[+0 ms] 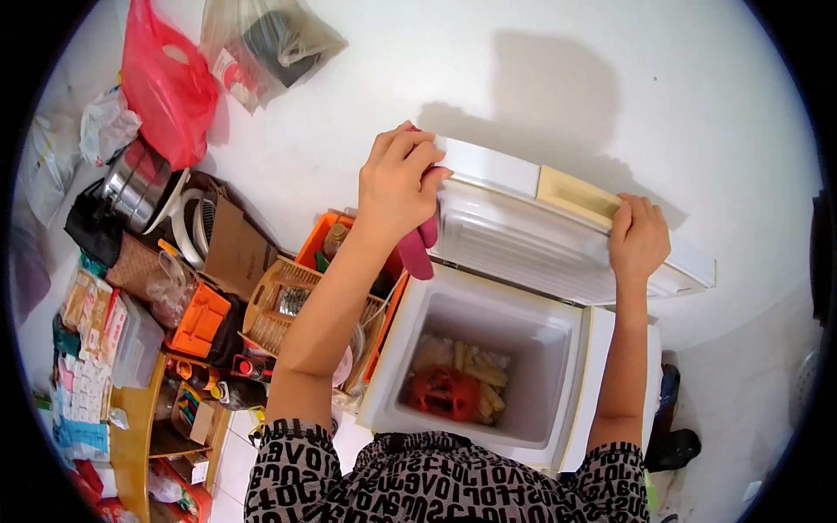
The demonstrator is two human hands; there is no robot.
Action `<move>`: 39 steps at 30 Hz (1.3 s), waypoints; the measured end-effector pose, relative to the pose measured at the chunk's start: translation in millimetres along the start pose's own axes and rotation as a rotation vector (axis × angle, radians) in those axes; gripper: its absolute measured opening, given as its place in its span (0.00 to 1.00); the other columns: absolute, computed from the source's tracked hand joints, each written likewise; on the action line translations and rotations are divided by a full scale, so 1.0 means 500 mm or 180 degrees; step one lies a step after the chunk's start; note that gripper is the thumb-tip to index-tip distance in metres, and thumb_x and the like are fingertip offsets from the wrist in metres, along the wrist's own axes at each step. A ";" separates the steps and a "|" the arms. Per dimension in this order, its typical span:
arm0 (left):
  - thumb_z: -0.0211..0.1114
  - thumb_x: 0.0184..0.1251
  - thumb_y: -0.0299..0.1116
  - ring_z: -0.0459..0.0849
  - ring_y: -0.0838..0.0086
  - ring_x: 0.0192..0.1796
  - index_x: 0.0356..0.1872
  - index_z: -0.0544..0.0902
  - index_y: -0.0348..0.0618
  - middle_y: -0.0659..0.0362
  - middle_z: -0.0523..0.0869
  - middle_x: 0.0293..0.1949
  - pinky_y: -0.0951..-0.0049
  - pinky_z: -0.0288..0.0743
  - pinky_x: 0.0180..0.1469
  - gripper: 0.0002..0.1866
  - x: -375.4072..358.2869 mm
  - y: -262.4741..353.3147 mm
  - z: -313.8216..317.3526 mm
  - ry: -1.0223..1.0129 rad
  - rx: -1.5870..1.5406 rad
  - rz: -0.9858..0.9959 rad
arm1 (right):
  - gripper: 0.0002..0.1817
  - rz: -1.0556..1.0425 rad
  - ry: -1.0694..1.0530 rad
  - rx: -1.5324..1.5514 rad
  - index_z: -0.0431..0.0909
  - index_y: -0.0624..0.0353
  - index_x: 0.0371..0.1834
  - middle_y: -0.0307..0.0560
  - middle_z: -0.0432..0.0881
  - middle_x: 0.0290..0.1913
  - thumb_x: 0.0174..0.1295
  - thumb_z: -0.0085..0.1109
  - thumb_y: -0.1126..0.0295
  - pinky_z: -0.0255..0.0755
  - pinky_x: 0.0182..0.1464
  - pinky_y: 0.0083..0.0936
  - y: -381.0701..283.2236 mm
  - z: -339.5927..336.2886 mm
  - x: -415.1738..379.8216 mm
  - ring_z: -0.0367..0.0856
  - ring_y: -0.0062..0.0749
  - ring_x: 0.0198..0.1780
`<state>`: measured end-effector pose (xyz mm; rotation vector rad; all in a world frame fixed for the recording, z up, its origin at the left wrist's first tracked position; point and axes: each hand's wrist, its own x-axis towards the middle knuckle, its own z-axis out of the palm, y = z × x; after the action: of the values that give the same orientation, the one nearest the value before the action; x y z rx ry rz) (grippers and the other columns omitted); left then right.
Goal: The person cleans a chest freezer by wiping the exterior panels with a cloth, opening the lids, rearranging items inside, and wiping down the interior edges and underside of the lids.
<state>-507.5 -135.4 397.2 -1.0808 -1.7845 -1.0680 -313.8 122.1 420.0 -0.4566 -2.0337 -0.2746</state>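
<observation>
A white chest freezer [398,366] stands before me with its lid [493,166] raised on the hinge side. My left hand [397,179] is closed around a maroon cloth [416,253] at the lid's left corner; part of the cloth hangs down below the fingers. Gripping the lid's front edge, my right hand [639,240] is closed beside the cream handle recess [580,197]. Inside the freezer, a red plastic bag or basket [443,392] lies with several pale yellow, elongated pieces [485,373] next to it. What they are is too small to tell.
To the left are a wicker basket [272,301], an orange crate [319,240], a cardboard box [235,247] and a wooden shelf [137,436] with bottles. A red plastic bag [170,96] and a clear bag [270,48] hang on the wall. Dark shoes [676,449] sit at right.
</observation>
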 end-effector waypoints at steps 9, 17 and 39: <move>0.72 0.47 0.22 0.83 0.60 0.54 0.38 0.87 0.44 0.57 0.86 0.46 0.64 0.79 0.53 0.14 0.001 0.004 -0.009 -0.0080 -0.0068 -0.0073 | 0.11 -0.0032 0.0070 0.0073 0.84 0.53 0.31 0.39 0.80 0.29 0.63 0.50 0.66 0.71 0.35 0.33 0.001 0.003 -0.001 0.77 0.38 0.32; 0.74 0.47 0.25 0.84 0.62 0.49 0.36 0.88 0.45 0.58 0.87 0.44 0.65 0.79 0.52 0.12 -0.007 -0.015 -0.010 0.0003 -0.0148 -0.0016 | 0.11 0.0021 0.0115 0.0060 0.84 0.52 0.30 0.38 0.81 0.28 0.63 0.50 0.67 0.71 0.35 0.32 -0.004 -0.001 0.000 0.77 0.37 0.32; 0.65 0.63 0.42 0.74 0.60 0.66 0.52 0.80 0.49 0.54 0.78 0.60 0.44 0.61 0.68 0.18 0.042 0.149 0.129 0.0180 0.0265 0.1352 | 0.11 -0.0233 0.0224 0.0049 0.84 0.53 0.33 0.38 0.82 0.31 0.62 0.49 0.68 0.71 0.34 0.32 0.009 -0.007 -0.012 0.77 0.37 0.32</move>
<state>-458.1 -49.3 413.3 -1.2906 -1.4526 -0.7507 -306.5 123.7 416.2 -0.3586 -1.9849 -0.3152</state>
